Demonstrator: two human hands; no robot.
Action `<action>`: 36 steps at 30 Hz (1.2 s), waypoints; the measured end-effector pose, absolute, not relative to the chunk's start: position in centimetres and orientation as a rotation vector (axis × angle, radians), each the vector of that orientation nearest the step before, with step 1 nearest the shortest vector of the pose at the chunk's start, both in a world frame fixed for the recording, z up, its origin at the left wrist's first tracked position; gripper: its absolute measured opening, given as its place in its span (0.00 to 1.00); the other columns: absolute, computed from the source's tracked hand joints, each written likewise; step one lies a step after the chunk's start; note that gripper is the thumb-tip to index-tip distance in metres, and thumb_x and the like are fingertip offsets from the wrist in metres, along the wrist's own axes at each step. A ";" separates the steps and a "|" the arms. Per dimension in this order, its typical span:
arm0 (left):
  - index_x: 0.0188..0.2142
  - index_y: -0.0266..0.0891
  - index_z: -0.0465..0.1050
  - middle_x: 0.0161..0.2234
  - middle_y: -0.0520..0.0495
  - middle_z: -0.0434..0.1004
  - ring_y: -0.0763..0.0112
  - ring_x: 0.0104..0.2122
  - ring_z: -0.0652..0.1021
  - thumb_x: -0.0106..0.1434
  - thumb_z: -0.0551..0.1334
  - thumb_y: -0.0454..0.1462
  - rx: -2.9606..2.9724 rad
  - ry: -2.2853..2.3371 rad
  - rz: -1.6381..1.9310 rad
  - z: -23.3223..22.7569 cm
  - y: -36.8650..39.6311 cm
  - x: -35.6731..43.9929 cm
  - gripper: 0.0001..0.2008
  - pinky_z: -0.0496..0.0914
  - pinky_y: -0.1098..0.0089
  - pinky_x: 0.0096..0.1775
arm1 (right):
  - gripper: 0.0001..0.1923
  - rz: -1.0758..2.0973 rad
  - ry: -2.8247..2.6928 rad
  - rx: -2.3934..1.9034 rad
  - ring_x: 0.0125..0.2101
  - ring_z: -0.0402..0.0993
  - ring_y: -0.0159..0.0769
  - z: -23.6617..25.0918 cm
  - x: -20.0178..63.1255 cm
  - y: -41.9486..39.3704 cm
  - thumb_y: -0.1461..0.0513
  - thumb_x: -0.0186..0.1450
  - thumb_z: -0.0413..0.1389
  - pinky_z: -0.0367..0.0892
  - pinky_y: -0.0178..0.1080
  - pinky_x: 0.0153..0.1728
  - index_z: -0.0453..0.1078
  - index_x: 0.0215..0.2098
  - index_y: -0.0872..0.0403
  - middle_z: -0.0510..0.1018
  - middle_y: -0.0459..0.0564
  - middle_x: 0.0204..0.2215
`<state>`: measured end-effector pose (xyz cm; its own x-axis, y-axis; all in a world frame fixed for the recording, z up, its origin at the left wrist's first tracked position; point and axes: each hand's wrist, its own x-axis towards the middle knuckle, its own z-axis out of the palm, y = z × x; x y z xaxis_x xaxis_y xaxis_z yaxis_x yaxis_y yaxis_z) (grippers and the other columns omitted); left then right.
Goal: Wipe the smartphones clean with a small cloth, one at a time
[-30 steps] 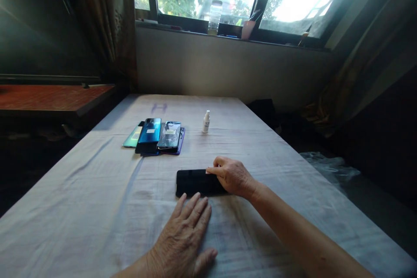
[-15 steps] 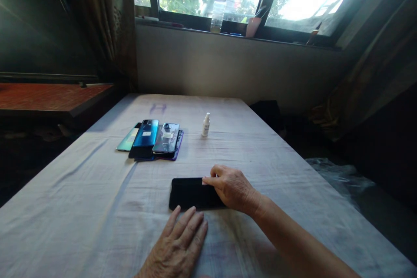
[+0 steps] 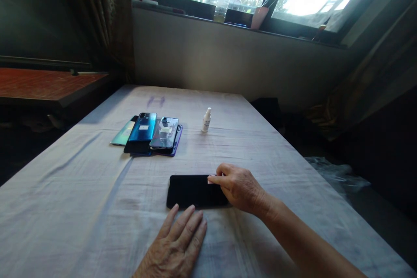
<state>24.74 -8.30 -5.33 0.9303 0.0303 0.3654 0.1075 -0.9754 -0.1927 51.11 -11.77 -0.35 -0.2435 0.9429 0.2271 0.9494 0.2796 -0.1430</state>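
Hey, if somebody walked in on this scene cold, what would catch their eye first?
Likely the black phone lying flat in the middle of the cloth-covered table, with the right hand pressing something small and pale onto its right end and the left hand resting flat on the cloth just in front. Next, the overlapping pile of blue and green phones farther back on the left, and the small white bottle standing to its right.

Five phones (image 3: 195, 191), one small white bottle (image 3: 206, 120), two hands (image 3: 241, 187).
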 end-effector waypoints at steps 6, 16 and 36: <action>0.62 0.34 0.68 0.59 0.42 0.74 0.52 0.62 0.65 0.69 0.51 0.60 -2.897 -0.124 -0.631 -5.8 -8.5 24.9 0.37 0.47 0.53 0.67 | 0.15 -0.075 -2.279 -1.718 0.33 0.72 0.33 -0.6 50.6 -12.3 0.69 0.68 0.53 0.63 0.33 0.32 0.77 0.46 0.49 0.76 0.49 0.35; 0.67 0.37 0.62 0.61 0.43 0.72 0.54 0.63 0.66 0.71 0.51 0.59 -3.002 -0.153 -0.492 -4.6 -8.7 24.5 0.36 0.52 0.54 0.66 | 0.15 -0.057 -2.265 -1.643 0.31 0.71 0.33 -0.5 50.6 -13.3 0.69 0.69 0.51 0.64 0.33 0.31 0.77 0.45 0.49 0.75 0.48 0.33; 0.61 0.37 0.69 0.59 0.45 0.74 0.57 0.61 0.68 0.72 0.50 0.56 -2.871 -0.135 -0.555 -4.8 -8.7 24.9 0.31 0.46 0.54 0.68 | 0.16 0.049 -2.317 -1.570 0.31 0.71 0.34 0.1 49.2 -14.1 0.69 0.68 0.50 0.63 0.34 0.30 0.77 0.45 0.52 0.76 0.50 0.34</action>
